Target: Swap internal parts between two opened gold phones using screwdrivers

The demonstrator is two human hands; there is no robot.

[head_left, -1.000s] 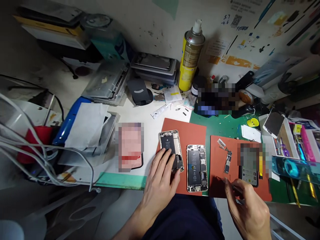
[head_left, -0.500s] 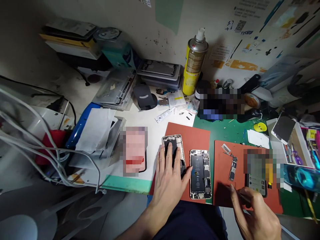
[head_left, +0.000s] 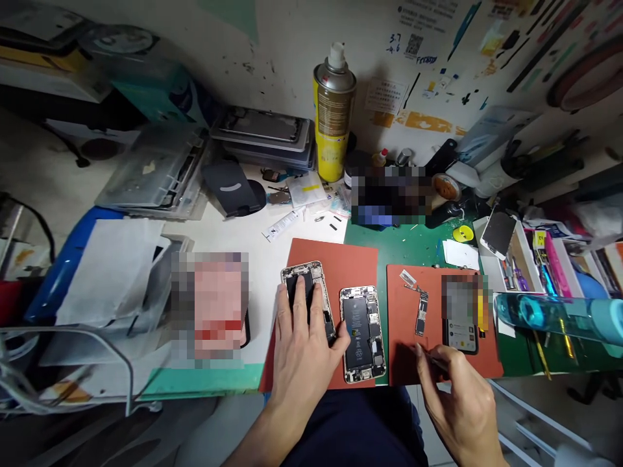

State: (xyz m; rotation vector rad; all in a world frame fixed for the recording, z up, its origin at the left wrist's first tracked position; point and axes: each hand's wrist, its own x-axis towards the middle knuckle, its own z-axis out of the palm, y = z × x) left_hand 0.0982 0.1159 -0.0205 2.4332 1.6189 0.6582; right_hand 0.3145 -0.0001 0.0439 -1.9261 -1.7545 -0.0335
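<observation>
On the left rust-red rectangular mat (head_left: 335,256), the left hand (head_left: 304,347) lies palm down, fingers spread over a gold-rimmed opened phone body (head_left: 311,271), grasping nothing; the flat contact seems meant to keep it steady. Just beside it, a second gold-rimmed phone body with a black battery (head_left: 359,331) lies face up, apparently so its innards stay within reach; whether the left thumb touches its edge I cannot tell. The right hand (head_left: 460,383) pinches a slim dark tool (head_left: 433,360) above the right rust-red mat (head_left: 399,305), its tip near a narrow black-and-silver circuit board (head_left: 421,314), though blur hides any contact. The board lies on bare mat, probably so small parts remain easy to see. Farther right, a white open-topped box (head_left: 524,256) holds slender coloured tools, one purple-handled, with a white-framed dark screen panel (head_left: 499,230) leaning on its corner. Towards the back left, a clear plastic case (head_left: 153,162) contains flat dark pieces too dim to name, and grey shallow stacked trays (head_left: 292,155) carry a dark flat phone part (head_left: 263,124) on top
</observation>
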